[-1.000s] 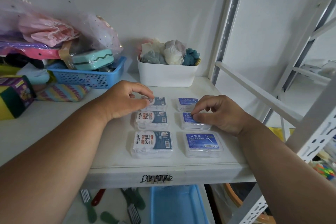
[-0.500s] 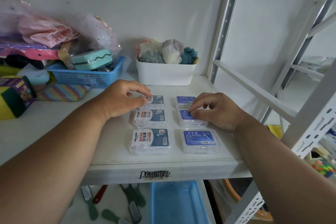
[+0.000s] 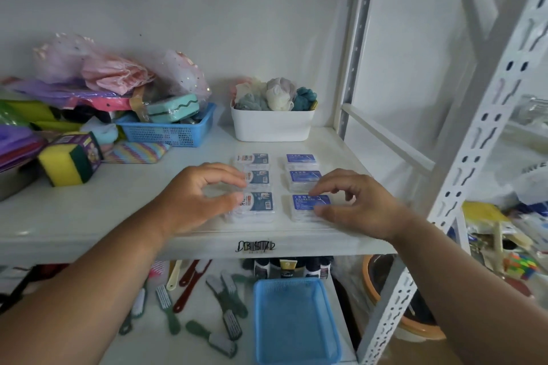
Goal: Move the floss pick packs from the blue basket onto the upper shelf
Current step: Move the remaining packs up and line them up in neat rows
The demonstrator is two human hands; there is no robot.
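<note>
Both hands are hovering, left hand and right hand, fingers loosely curled, pinching nothing; front floss pick packs looking light, rigid, slick — best pinched by the side edges.

Six floss pick packs on shelf, both hands beside

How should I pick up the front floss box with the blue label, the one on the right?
The front right floss pick pack lies flat near the shelf edge, so probably come from above and pinch its two short sides, left and right. Its front and left sides look free; another pack sits close behind. The right hand already hovers there, thumb at the front edge.
</note>
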